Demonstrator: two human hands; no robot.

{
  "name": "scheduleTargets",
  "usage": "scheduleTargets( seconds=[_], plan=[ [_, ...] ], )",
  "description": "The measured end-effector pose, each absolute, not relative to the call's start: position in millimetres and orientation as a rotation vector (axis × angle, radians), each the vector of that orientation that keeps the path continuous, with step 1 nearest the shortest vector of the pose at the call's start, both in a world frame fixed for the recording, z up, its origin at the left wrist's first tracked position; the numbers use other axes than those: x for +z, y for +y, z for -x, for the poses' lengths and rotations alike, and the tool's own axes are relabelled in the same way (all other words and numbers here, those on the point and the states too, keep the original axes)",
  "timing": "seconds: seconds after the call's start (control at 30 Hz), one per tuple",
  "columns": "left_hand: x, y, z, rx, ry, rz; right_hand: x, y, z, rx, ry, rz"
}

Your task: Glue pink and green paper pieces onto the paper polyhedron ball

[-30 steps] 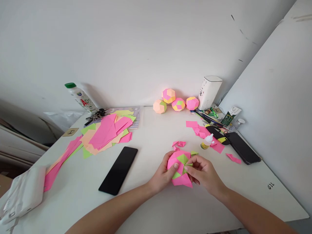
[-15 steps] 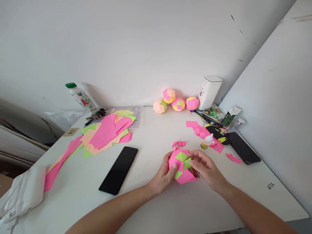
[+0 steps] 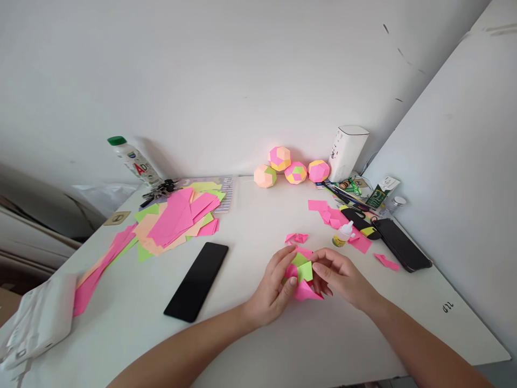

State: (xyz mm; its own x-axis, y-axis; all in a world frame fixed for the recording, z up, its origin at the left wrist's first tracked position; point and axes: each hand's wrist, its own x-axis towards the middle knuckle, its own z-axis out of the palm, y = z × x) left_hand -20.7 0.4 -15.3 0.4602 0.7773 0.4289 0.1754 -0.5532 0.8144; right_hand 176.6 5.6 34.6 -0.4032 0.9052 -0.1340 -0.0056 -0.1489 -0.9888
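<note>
Head view: the left hand (image 3: 274, 285) cups a pink-and-green paper ball (image 3: 306, 272) over the surface (image 3: 250, 226), and the right hand (image 3: 319, 264), fingers curled, is at its right side, pinching or not I can't tell! Beyond, the small nozzle bottle (image 3: 342, 235) stands by pink paper pieces (image 3: 361, 244), contents unclear; green-capped bottle (image 3: 135, 161) far left, silver-lidded jar (image 3: 397, 202) right.

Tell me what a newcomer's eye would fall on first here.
Probably the pink-and-green paper ball in the left hand, with the right hand at its right side, near the table's front. Next, the cluster of four multicoloured paper balls at the back by the wall, and the bright heap of paper sheets on the left.
</note>
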Motion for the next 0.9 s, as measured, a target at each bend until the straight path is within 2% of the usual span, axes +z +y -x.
scheduleTargets(
  seconds=[0.3, 0.7, 0.9],
  plan=[
    [-14.8, -1.3, 22.4, 1.039, 0.941, -2.144, 38.0, 10.4, -174.1, 1.654, -1.273, 1.152],
    [-5.8, -0.8, 20.0, 0.963, 0.793, -1.719, 34.7, 7.9, -167.1, 1.609, -1.3, 1.107],
    [-5.7, -2.0, 19.0, 0.972, 0.835, -1.583, 43.1, -0.1, -164.5, 1.314, -1.544, 1.114]
  ],
)
